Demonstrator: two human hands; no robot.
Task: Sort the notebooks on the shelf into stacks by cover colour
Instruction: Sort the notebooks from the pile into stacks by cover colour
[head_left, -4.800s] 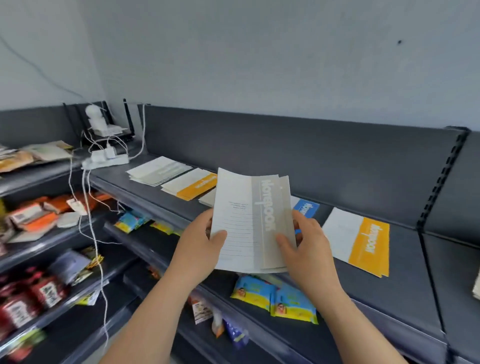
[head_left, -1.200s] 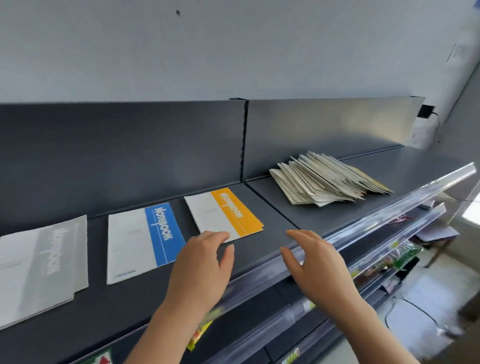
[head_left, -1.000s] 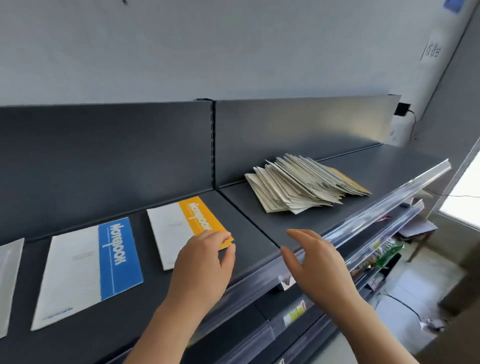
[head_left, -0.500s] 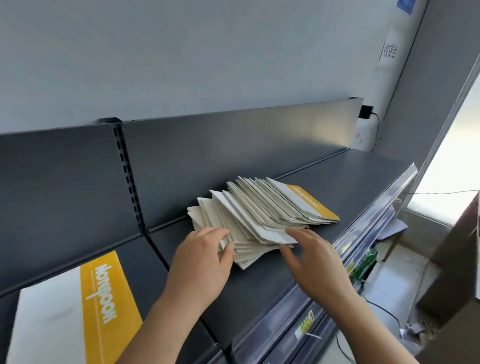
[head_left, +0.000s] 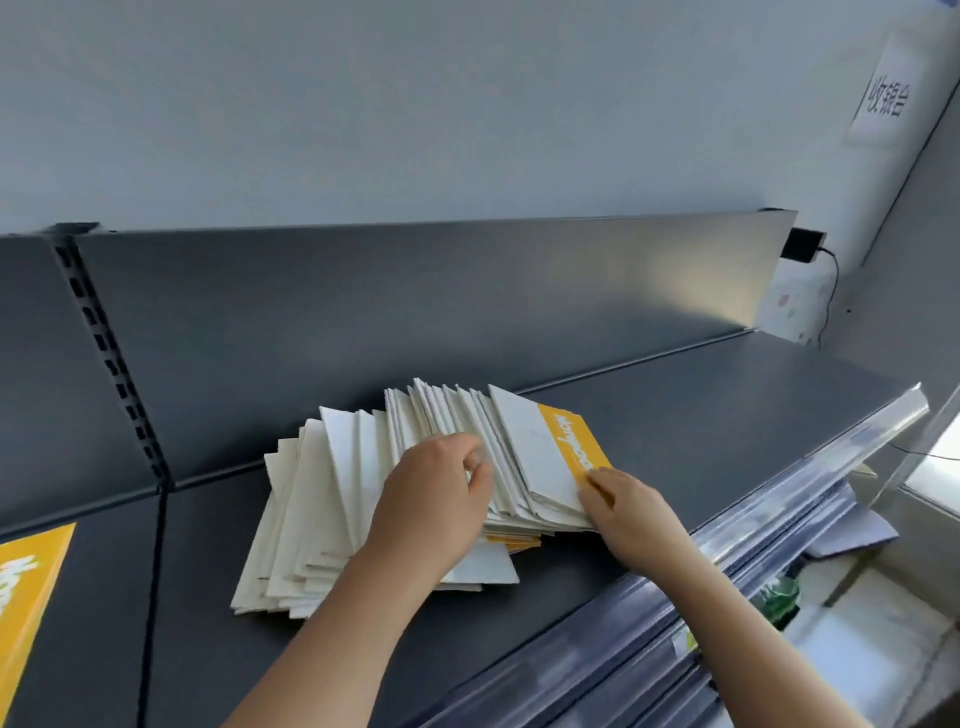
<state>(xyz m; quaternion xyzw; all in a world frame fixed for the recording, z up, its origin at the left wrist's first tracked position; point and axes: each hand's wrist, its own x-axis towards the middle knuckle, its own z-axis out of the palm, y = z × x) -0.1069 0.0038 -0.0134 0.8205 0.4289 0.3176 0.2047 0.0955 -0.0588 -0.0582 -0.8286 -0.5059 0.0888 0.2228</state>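
A fanned pile of notebooks (head_left: 332, 499) lies on the dark grey shelf (head_left: 727, 431), mostly showing white backs. The topmost notebook (head_left: 550, 452), at the pile's right end, has a white cover with an orange band. My left hand (head_left: 431, 504) is on the middle of the pile, its fingers curled and pinching the edges of a few notebooks. My right hand (head_left: 628, 509) touches the near corner of the orange-banded notebook with its fingertips. Another orange notebook (head_left: 26, 592) lies flat at the far left edge.
A slotted upright post (head_left: 109, 358) divides the shelf's back panel. A clear price strip (head_left: 810, 478) runs along the shelf's front edge, with lower shelves and a green item (head_left: 779, 597) below. A black plug (head_left: 802, 245) and a paper sign (head_left: 885, 101) are on the right wall.
My view swung right from the sorted grey, blue and orange notebooks to the unsorted pile. Both hands moved onto the pile; the left curled into its edges, the right reached the orange-banded top notebook.
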